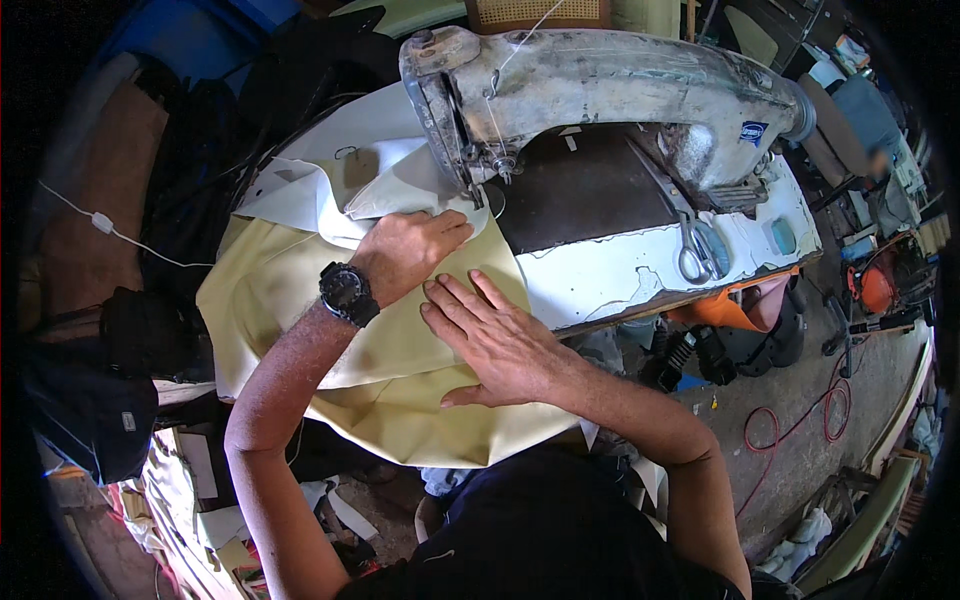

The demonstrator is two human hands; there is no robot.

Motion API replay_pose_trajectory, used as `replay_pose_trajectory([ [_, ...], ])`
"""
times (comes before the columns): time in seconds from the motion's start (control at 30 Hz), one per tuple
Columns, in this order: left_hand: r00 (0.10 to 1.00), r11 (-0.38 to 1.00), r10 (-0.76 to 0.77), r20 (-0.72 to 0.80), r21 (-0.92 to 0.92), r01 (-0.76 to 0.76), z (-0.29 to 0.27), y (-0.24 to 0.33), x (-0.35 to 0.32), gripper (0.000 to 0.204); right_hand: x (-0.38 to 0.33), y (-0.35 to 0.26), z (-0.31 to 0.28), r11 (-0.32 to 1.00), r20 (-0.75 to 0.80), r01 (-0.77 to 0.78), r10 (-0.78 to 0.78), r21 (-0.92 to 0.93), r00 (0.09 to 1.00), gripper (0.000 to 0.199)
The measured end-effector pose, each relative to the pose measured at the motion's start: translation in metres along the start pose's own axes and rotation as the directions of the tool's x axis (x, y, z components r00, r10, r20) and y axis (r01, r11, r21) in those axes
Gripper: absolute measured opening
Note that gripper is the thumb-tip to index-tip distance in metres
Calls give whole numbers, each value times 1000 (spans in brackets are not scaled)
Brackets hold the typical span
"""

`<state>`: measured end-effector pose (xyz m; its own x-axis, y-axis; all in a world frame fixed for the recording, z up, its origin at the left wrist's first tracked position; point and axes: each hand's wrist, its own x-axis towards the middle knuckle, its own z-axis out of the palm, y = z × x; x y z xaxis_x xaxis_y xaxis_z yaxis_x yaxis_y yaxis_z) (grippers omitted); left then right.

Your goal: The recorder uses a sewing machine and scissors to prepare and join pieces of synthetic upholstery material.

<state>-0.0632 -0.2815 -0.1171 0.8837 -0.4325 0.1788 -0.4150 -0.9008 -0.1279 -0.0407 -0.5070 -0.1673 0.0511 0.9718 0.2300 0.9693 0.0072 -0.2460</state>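
A pale yellow upholstery sheet with a white underside lies folded under the head of an old grey sewing machine, and its near part hangs over the table edge. My left hand, with a black watch on its wrist, has its fingers curled on the sheet's edge just in front of the presser foot. The fingertips are partly hidden. Flat on the yellow side lies my right hand, fingers spread, nearer to me. A white thread runs down the machine's head towards the needle.
Large scissors rest on the chipped white tabletop, right of the sheet. Orange material hangs below the table's edge. A red hose curls across the floor at right. Dark bags are at left.
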Motion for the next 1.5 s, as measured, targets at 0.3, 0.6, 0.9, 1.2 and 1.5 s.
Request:
replay_pose_trajectory([
  [0.3,999,995,-48,20,91,46,-1,6,8,32,8,0,1,1000,-6,-19,19,-4,1000,106],
  [0.6,995,987,-58,76,157,45,-6,10,14,19,16,-3,13,999,-59,-35,36,30,998,105],
  [0.9,992,983,-82,95,174,64,-8,15,17,17,22,-5,17,997,-79,-60,63,44,995,107],
  [1.2,990,983,-98,106,164,80,-6,15,20,16,24,-5,19,997,-124,-64,67,32,990,106],
  [1.5,987,976,-140,83,181,123,-4,20,22,18,30,-5,26,995,-171,-79,87,53,981,103],
])
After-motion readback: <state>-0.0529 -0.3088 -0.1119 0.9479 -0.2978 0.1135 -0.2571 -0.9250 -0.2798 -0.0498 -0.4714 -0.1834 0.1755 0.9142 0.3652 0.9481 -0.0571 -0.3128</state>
